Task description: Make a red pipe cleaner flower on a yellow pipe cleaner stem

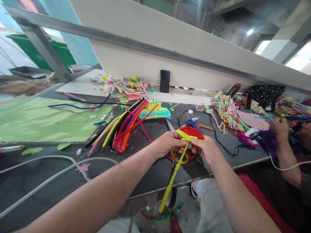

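Observation:
A fuzzy red-and-yellow pipe-cleaner piece (192,132) is held up above the table's front edge. My left hand (167,142) pinches its yellow left part between thumb and fingers. On the other side my right hand (206,147) grips the lower right edge, thumb near the yellow crossing. From between the thumbs a twisted yellow pipe cleaner (173,178) hangs down past the table edge. Yellow-handled scissors (181,158) lie beneath the hands, partly hidden. Behind the piece is a blue glue gun (192,123); to the left lies a bundle of coloured pipe cleaners (128,129).
A black phone (165,81) leans against the white panel. Cut scraps (127,85) pile up behind, and more pipe cleaners (225,108) lie right. A green sheet (48,119) covers the left side. White cables (48,181) cross the front left. Another person's hand (280,129) is at the right.

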`<state>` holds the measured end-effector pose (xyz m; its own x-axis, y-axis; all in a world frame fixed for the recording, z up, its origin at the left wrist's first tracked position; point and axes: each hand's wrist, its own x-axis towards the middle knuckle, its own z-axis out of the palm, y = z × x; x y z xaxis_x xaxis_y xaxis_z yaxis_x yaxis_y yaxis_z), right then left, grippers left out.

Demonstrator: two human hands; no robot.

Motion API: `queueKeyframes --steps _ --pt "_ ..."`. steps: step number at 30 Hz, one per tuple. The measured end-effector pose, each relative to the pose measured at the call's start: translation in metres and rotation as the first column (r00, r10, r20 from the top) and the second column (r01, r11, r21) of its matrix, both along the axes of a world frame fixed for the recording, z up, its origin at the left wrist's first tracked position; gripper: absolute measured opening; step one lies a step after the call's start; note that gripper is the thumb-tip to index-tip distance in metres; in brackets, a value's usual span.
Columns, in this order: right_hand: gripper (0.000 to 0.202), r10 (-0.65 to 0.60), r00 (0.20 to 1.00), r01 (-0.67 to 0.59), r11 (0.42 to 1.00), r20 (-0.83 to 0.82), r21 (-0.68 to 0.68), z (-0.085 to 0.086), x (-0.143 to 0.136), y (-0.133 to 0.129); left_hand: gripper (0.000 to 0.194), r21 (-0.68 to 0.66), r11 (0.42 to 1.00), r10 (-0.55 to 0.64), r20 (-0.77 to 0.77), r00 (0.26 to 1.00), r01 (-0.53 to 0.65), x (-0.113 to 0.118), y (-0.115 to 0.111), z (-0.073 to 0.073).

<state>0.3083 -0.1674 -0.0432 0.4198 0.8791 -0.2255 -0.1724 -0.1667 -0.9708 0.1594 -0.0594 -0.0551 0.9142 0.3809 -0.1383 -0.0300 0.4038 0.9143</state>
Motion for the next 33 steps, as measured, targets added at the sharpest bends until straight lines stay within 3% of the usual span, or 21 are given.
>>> queueKeyframes --steps 5,11,24,33 --pt "0.032 0.001 1.0 -0.001 1.0 -0.001 -0.004 0.001 -0.001 0.0 0.033 -0.011 0.993 0.115 -0.03 0.993 -0.115 0.002 0.0 0.0" --pt "0.029 0.001 1.0 -0.002 0.999 0.01 0.032 -0.002 -0.001 0.0 0.034 0.003 0.999 0.044 0.027 0.999 -0.044 0.0 -0.001 0.002" --pt "0.028 -0.044 0.999 0.044 0.996 0.002 0.076 0.004 -0.013 0.001 0.027 -0.024 0.991 0.134 -0.032 0.99 -0.135 0.0 -0.003 0.004" --pt "0.026 -0.049 0.999 0.049 0.995 -0.011 0.089 0.011 -0.018 0.003 0.039 0.153 0.963 0.228 -0.007 0.974 -0.224 0.002 -0.006 0.009"
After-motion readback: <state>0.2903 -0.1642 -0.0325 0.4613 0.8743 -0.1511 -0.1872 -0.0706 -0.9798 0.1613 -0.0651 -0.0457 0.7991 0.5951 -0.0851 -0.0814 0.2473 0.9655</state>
